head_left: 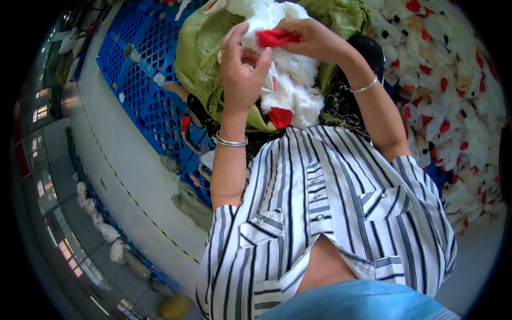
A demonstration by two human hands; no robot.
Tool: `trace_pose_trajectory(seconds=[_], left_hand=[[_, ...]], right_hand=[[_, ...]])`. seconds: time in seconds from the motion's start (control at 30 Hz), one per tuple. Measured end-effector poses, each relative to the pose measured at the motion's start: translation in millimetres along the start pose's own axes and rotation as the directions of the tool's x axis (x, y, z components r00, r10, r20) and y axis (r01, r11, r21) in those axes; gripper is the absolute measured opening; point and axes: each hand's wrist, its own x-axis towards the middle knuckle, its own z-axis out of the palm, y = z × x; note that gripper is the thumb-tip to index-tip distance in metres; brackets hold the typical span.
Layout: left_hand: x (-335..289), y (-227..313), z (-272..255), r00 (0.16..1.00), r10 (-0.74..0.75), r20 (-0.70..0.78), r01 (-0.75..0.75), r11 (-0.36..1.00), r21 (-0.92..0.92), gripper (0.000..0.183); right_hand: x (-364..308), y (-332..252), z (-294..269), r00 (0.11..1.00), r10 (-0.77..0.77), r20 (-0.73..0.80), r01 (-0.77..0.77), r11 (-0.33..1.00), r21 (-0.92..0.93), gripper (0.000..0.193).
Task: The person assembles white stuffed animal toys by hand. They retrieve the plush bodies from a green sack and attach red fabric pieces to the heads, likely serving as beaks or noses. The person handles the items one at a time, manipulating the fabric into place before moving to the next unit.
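White plush toy skins (301, 69) with red parts lie in a heap on my lap, over a green woven sack (197, 58). Above them, my right hand (317, 41) pinches a small red fabric piece (274, 38) between thumb and fingers. Just to its left is my left hand (240, 72), fingers curved and thumb held apart from them, with nothing visible in its grasp. Close to the thumb tip is the free end of the red piece; whether they touch is hard to tell. Another red patch (280, 117) shows low on the heap.
Blue plastic pallets (141, 64) stand to my left, with scraps on them. A large pile of white and red plush pieces (437, 90) fills the right side. Beyond a yellow-black floor line (125, 186), stuffed white bags (109, 233) lie along a glass partition.
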Motion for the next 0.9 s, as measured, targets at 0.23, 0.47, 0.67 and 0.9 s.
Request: trace_pose_trajectory(seconds=[0.23,0.47,0.67,0.9], left_hand=[[-2.2,20.9,-7.5,0.981,-0.192,0.014,0.191,0.959,-0.210,0.017],[-5.5,26.1,-10.7,0.980,-0.197,-0.028,0.180,0.935,-0.307,0.018],[-3.3,34.4,-4.9,0.992,-0.081,-0.096,0.055,0.967,-0.249,0.020],[3.0,46.8,-14.2,0.979,0.205,0.021,-0.204,0.955,0.217,0.019]], right_hand=[[-8.7,-15.4,-6.5,0.992,0.061,-0.112,-0.035,0.973,0.228,0.037],[-18.3,-12.4,15.2,0.993,0.014,-0.120,0.035,0.918,0.394,0.030],[-19.2,-22.9,20.6,0.981,0.041,-0.191,0.055,0.880,0.472,0.022],[-17.0,-27.7,18.0,0.987,0.071,-0.145,0.010,0.869,0.494,0.020]])
